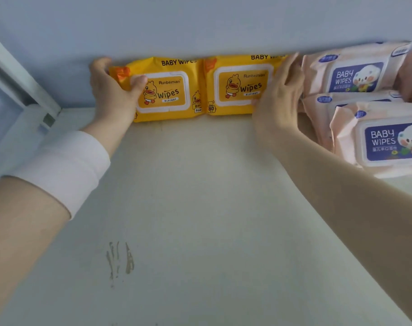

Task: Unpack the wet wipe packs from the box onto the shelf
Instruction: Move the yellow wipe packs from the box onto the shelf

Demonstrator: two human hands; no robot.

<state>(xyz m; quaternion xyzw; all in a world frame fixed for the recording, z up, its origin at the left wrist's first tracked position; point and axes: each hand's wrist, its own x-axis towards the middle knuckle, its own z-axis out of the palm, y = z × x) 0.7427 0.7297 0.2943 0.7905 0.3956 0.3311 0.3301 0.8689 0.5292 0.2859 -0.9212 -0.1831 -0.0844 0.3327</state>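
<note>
**Two yellow wipe packs squared up at the back of the shelf**

The left yellow pack [165, 90] and right yellow pack [240, 85] stand touching on the shelf [200, 208], upright against the wall [200, 24], held between both hands. The left hand [110, 90] grips the outer end of its pack, thumb curled over the front. The right hand [278, 95] presses straight fingers to the other end. Placing looks nearly done; next, release without toppling them and return to the box (out of view). Pink packs [353, 71] lie just beside, to the right.

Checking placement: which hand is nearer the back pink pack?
Right. The right hand touches the right yellow pack, beside the back pink pack; the left hand grips the left yellow pack.
</note>
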